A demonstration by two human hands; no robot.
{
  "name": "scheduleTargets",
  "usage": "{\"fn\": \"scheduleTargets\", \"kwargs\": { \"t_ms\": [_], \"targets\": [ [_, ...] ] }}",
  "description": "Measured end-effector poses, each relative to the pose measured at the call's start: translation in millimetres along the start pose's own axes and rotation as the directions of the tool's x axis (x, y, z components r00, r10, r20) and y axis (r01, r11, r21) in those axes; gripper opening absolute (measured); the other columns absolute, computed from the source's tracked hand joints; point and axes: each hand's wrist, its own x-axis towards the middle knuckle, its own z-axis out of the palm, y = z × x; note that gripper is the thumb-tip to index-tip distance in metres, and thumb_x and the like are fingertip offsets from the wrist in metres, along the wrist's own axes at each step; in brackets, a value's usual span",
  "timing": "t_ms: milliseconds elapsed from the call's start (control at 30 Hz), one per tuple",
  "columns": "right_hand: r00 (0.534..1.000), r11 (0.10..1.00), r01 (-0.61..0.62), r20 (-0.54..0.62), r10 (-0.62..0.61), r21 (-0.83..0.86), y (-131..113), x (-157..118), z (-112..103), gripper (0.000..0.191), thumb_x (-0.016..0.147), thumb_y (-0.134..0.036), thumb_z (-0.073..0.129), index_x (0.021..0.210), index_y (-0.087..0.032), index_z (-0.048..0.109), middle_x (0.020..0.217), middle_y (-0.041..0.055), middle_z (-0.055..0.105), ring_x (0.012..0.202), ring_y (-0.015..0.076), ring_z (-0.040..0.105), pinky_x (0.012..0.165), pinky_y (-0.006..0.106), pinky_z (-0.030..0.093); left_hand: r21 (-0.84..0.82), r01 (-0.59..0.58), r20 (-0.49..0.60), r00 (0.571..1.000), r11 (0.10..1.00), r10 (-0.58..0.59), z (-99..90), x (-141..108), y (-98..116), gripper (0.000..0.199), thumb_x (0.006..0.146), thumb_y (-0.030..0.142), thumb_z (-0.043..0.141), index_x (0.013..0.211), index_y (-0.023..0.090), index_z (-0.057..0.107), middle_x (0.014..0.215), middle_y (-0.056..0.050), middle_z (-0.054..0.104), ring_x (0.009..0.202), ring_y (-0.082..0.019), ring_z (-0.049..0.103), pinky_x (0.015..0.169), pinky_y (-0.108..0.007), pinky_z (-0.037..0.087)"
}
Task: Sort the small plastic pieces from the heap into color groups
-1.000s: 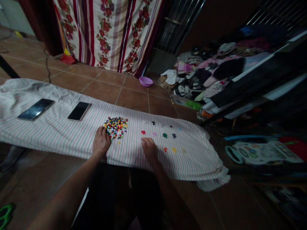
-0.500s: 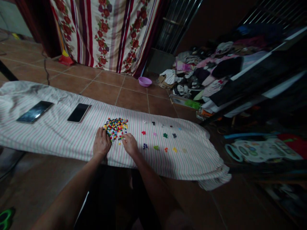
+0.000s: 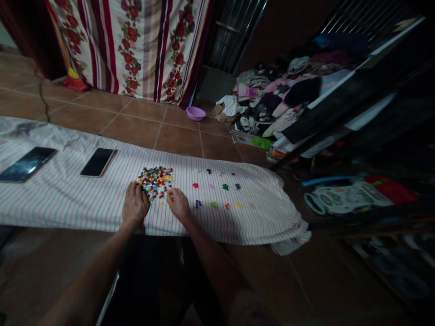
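While the left hand point(image 3: 136, 201) lies palm down, fingers straight and side by side, I have its fingertips against the left edge of the bead pile point(image 3: 156, 179). Its forearm point(image 3: 97, 262) slants in from the lower left. The right hand point(image 3: 178, 202) I hold at the pile's near right edge, thumb and forefinger drawn together at a light-green bead point(image 3: 168, 194), too small for me to tell whether it is gripped. The right forearm point(image 3: 209, 251) angles in from below, turned inward, so the hands face each other with only a short gap between.

Just past my right knuckles sit small sorted groups in three rows: dark blue point(image 3: 198, 204), lime point(image 3: 213, 204), orange point(image 3: 227, 206) and yellow point(image 3: 239, 205) run along the nearest row. All of it rests on a striped cloth point(image 3: 84, 199). Left of the pile lie a phone point(image 3: 98, 162) and, beyond it, a larger dark-screened device point(image 3: 29, 164). Farther off, I see a purple basin point(image 3: 196, 113) on the tiles point(image 3: 180, 140).
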Motion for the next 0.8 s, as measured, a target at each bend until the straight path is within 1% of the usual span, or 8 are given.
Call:
{"fn": "scheduleTargets", "kwargs": {
  "t_ms": [167,267,367,500,633,733,800],
  "targets": [
    [0.996,0.997,-0.008,-0.090,0.015,0.080,10,-9,-16,0.019,0.085,-0.016,0.049,0.098,-0.022,0.061,0.090,0.0029,0.064,0.080,0.0151,0.060,0.079,0.027,0.049,0.045,-0.029,-0.003,1.000,0.999,0.029,1.5,0,-2,0.037,0.087,0.021,0.037,0.119,0.010,0.050,0.128,-0.022,0.054,0.138,-0.034,0.035,0.111,-0.061,0.033],
    [0.988,0.995,-0.008,-0.152,0.022,0.097,18,-14,-28,0.020,0.084,-0.016,0.047,0.096,-0.021,0.063,0.087,0.0042,0.064,0.078,0.0159,0.060,0.079,0.027,0.049,0.084,-0.023,-0.023,0.999,0.996,0.025,1.1,0,-1,0.037,0.088,0.022,0.036,0.119,0.007,0.050,0.130,-0.025,0.051,0.138,-0.034,0.034,0.111,-0.058,0.035],
    [0.978,0.995,-0.036,-0.200,0.055,0.093,29,-20,-42,0.022,0.083,-0.016,0.047,0.093,-0.020,0.065,0.086,0.0047,0.065,0.076,0.0161,0.060,0.077,0.028,0.050,0.100,-0.029,-0.030,0.999,0.995,0.033,-0.2,1,0,0.039,0.088,0.023,0.037,0.120,0.005,0.049,0.131,-0.026,0.050,0.137,-0.035,0.035,0.111,-0.058,0.036],
    [0.956,0.993,-0.093,-0.272,0.110,0.075,48,-29,-60,0.024,0.083,-0.017,0.045,0.092,-0.020,0.067,0.090,0.0058,0.066,0.078,0.0161,0.061,0.077,0.028,0.050,0.074,-0.028,-0.026,0.999,0.997,0.030,-1.3,1,0,0.039,0.087,0.022,0.038,0.121,0.007,0.049,0.132,-0.025,0.051,0.137,-0.035,0.035,0.110,-0.059,0.036],
    [0.931,0.990,-0.136,-0.338,0.138,0.029,71,-39,-79,0.025,0.084,-0.018,0.044,0.091,-0.019,0.068,0.092,0.0085,0.067,0.085,0.0188,0.061,0.081,0.031,0.050,0.053,-0.027,-0.014,1.000,0.998,0.027,-1.2,0,0,0.038,0.086,0.020,0.038,0.122,0.010,0.049,0.129,-0.021,0.053,0.136,-0.034,0.037,0.110,-0.060,0.035],
    [0.908,0.982,-0.190,-0.383,0.169,-0.017,88,-48,-90,0.026,0.083,-0.020,0.043,0.090,-0.018,0.068,0.091,0.0090,0.069,0.089,0.0209,0.061,0.084,0.035,0.049,0.077,-0.030,-0.019,0.999,0.997,0.031,-1.2,0,0,0.039,0.087,0.020,0.038,0.122,0.009,0.048,0.130,-0.022,0.052,0.136,-0.034,0.037,0.110,-0.059,0.036],
    [0.901,0.977,-0.213,-0.391,0.186,-0.027,99,-53,-94,0.027,0.083,-0.022,0.043,0.090,-0.018,0.068,0.091,0.0093,0.069,0.089,0.0214,0.062,0.085,0.036,0.049,0.090,-0.031,-0.020,0.999,0.995,0.033,-1.3,0,0,0.039,0.087,0.020,0.038,0.123,0.009,0.047,0.130,-0.023,0.051,0.136,-0.034,0.037,0.109,-0.059,0.036]
  ]
}}
